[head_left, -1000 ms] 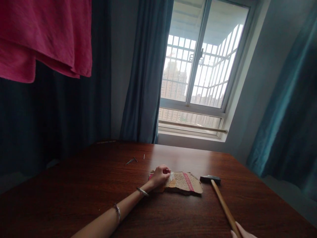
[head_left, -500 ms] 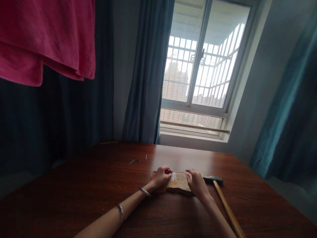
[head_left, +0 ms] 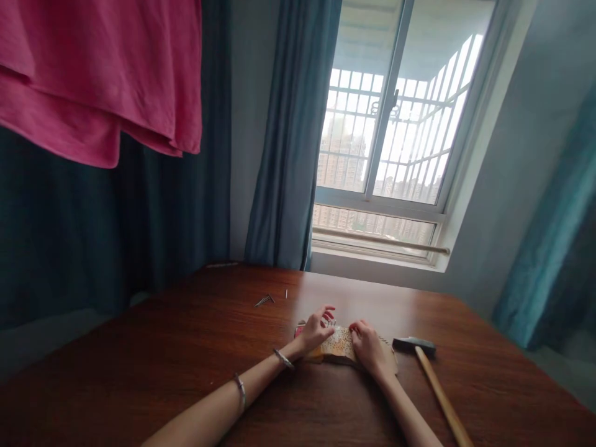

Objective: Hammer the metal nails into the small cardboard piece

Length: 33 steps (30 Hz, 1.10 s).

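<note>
A flat piece of patterned cardboard [head_left: 339, 346] lies on the dark wooden table [head_left: 186, 360]. My left hand [head_left: 318, 328] rests on its left end, fingers lifted and spread a little. On the board's right part sits my right hand [head_left: 369, 345], its fingers curled and pressed onto the surface. A hammer [head_left: 431, 377] with a black head and wooden handle lies just right of the board, untouched. Both of my forearms reach in from the bottom edge, and the left one wears two bracelets.
A few loose nails [head_left: 265, 300] lie on the table beyond my left hand. A pink cloth [head_left: 102, 74] hangs at the upper left. Blue curtains [head_left: 284, 143] frame a barred window [head_left: 395, 124] behind the table. The table's right edge runs close to the hammer handle.
My right hand left the hammer handle and came up onto the right part of the board. The left hand's fingers opened from a pinch. The view shifted slightly left.
</note>
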Tool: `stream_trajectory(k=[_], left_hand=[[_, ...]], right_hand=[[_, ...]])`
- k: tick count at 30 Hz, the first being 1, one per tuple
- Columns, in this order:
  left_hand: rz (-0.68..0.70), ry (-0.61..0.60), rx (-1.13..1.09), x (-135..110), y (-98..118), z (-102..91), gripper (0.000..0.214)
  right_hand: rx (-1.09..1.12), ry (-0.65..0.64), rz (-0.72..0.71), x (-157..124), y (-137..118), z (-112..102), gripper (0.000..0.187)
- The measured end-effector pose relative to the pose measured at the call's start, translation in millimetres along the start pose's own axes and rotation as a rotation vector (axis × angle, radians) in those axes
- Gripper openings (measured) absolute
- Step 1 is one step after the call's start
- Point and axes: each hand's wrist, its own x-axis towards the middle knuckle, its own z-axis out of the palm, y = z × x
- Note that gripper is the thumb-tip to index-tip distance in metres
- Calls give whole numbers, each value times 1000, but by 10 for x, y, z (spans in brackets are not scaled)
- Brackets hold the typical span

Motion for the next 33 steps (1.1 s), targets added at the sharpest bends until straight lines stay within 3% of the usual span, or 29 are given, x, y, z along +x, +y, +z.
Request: stream_trajectory(k=[3, 6, 8, 11, 14, 17, 22, 26, 33], left_hand=[[29, 97, 10, 45, 29, -76, 38], [-14, 173, 102, 245, -35, -329, 27], [-120, 152, 213, 415, -128, -631, 22], [-332, -11, 507, 585, -302, -1219, 20], [-488, -12, 700, 572, -471, -1775, 15], [-581, -18, 748, 443, -604, -2115, 8], [-761, -102, 708, 287, -702, -2242, 20], [-754, -157, 638, 300, -696, -2206, 27], [-753, -173, 642, 348, -779, -2144, 21]], right_hand=[[10, 2, 2, -7, 8, 2, 20], [17, -1, -5, -14, 2, -7, 20], [14, 3, -16, -19, -10, -19, 21], [3, 7, -31, -28, -35, -45, 22], [-3, 2, -47, -37, -59, -73, 23], [-7, 1, -53, -41, -74, -86, 24], [-14, 5, -50, -38, -72, -80, 24], [-13, 4, -49, -32, -70, -80, 24], [-3, -3, -42, -40, -109, -114, 25]])
